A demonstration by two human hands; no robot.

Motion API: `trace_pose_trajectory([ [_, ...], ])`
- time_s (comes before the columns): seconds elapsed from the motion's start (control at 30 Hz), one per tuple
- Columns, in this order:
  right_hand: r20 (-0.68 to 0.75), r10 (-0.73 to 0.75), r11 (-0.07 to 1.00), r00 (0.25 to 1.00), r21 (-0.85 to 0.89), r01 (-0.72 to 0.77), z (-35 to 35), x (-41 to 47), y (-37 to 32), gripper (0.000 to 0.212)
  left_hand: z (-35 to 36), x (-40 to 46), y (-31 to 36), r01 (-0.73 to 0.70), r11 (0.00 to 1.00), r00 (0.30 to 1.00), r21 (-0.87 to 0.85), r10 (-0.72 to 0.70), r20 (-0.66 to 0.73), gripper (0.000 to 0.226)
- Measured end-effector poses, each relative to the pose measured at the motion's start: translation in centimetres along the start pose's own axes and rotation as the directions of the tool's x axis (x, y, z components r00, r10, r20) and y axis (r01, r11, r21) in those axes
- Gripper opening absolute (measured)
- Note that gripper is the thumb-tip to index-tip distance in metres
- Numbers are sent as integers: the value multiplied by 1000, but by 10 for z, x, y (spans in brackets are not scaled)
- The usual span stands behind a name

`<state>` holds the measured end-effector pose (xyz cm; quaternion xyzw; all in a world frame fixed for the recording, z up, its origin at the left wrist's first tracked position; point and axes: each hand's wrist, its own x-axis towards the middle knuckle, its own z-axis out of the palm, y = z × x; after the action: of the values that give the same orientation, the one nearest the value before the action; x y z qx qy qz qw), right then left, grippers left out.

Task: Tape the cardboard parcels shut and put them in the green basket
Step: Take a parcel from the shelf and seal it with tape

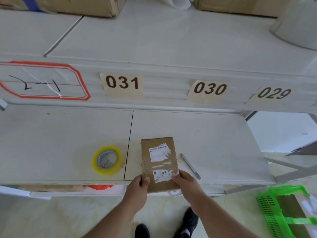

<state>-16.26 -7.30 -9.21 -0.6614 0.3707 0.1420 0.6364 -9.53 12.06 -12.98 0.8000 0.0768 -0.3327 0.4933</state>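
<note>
Both hands are closed on the near end of a flat cardboard parcel (159,164): the left hand (139,188) grips its near left corner, thumb laid on the top face and fingers curled beneath, while the right hand (184,182) pinches the near right edge beside a barcode sticker. The parcel is a thin, rectangular piece of brown corrugated board. Its far part lies over the white shelf (214,143) and its near end juts past the shelf's front edge. Two white paper labels, partly torn and wrinkled, are stuck on its upper face, with a band of glossy clear tape seen between them. A row of small perforations runs down each long side.

Just to the right of the parcel, a slim grey metal tool (190,166), long and straight, is laid slantwise on the shelf, apart from the cardboard. To the left, across a dark seam between two shelf panels, a roll of tape (107,160) is lying flat; its wound film looks yellowish and shiny, and its inner core is pale with a printed pattern.

Lower right, on the pale floor, the green basket (272,213) is seen, made of bright plastic with latticed walls; a brown cardboard piece is lying inside it.

Above, the smooth white front rail of the upper shelf carries beige tags printed 031 (122,83), 030 (208,90) and 029 (272,94), and a red-bordered label (42,80) with handwriting. Black shoes (188,222) are visible below.
</note>
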Motion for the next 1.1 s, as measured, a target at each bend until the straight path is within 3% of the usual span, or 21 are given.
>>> trace_pose_trajectory([
  [0.13, 8, -80, 992, 997, 103, 79, 0, -5, -7, 31, -7, -2, 1, 62, 965, 998, -253, -57, 27, 19],
  [0.27, -43, -187, 977, 981, 94, 191, 3, -3, -14, 60, -3, -10, 13, 64, 909, 998, -412, -59, 26, 21],
  [0.33, -30, -230, 970, 973, 70, 231, 4, -5, -18, 53, -1, -13, 18, 49, 908, 999, -415, -47, 16, 21],
  [0.43, -101, -246, 969, 964, -39, 243, 3, -10, -31, 47, -2, -16, 23, 37, 939, 999, -343, -35, 11, 22],
  [0.5, -207, -255, 953, 945, -219, 209, 2, -8, -47, 49, -7, -20, 29, -14, 962, 999, -273, 24, 34, 45],
  [0.57, -265, -233, 952, 936, -258, 164, -2, -4, -66, 50, -17, -26, 35, -182, 979, 980, -96, 188, 58, 79],
  [0.7, -199, -37, 984, 979, -179, 1, -15, -9, -109, 63, -41, -33, 52, -489, 816, 872, 308, 470, 138, 122],
  [0.8, -147, 59, 975, 987, -205, -89, -21, -11, -124, 72, -53, -23, 65, -510, 706, 845, 491, 518, 131, 135],
  [0.9, -157, 92, 982, 983, -151, -116, -24, -7, -125, 76, -60, -14, 75, -503, 701, 856, 505, 486, 177, 142],
  [1.0, -148, 160, 987, 976, 34, -156, -26, -1, -124, 67, -60, -14, 79, -520, 743, 854, 421, 439, 279, 145],
  [1.1, -121, 189, 978, 975, 118, -175, -28, 3, -122, 56, -56, -10, 71, -562, 711, 825, 423, 518, 227, 112],
])
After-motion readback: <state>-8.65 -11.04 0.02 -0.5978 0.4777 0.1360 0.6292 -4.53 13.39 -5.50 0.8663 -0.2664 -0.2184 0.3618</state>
